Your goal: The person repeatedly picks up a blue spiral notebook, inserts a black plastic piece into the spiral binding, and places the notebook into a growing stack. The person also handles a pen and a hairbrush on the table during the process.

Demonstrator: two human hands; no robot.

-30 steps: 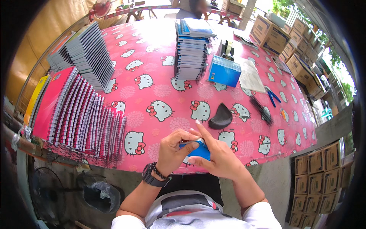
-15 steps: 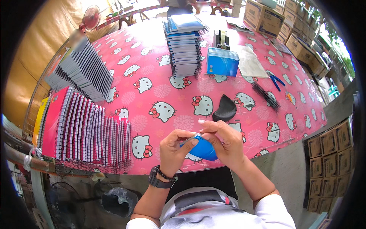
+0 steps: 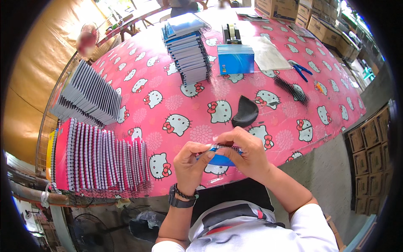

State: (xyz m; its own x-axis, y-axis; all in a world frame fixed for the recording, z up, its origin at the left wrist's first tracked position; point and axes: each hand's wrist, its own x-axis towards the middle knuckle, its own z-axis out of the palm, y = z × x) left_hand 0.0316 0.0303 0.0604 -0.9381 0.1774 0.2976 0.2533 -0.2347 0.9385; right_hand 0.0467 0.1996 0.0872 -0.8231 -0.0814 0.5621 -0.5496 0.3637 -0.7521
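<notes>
My left hand (image 3: 189, 164), with a watch and dark beads at the wrist, pinches the left end of a small blue-covered spiral notebook (image 3: 222, 160). On its right, my right hand (image 3: 248, 153) grips the same notebook, thumb on the cover and index finger bent over the edge. A dark wire coil (image 3: 230, 148) runs along the notebook's far edge between my fingers. Both hands are over the table's near edge, and my fingers partly hide the notebook. Just beyond my right hand lies a black curved, wedge-shaped object (image 3: 245, 112).
Pink spiral notebooks (image 3: 100, 157) stand in a row at left, near a grey stack (image 3: 88, 94). Farther off are stacked blue notebooks (image 3: 189, 54), blue booklets (image 3: 236, 59), a tape dispenser (image 3: 231, 34), blue-handled pliers (image 3: 302, 72) and black coils (image 3: 291, 91). Cardboard boxes (image 3: 277, 8) stand beyond.
The notebook has tilted, so less of its blue cover and more of its coil edge shows. Both hands keep their hold on it. The whole view has shifted slightly.
</notes>
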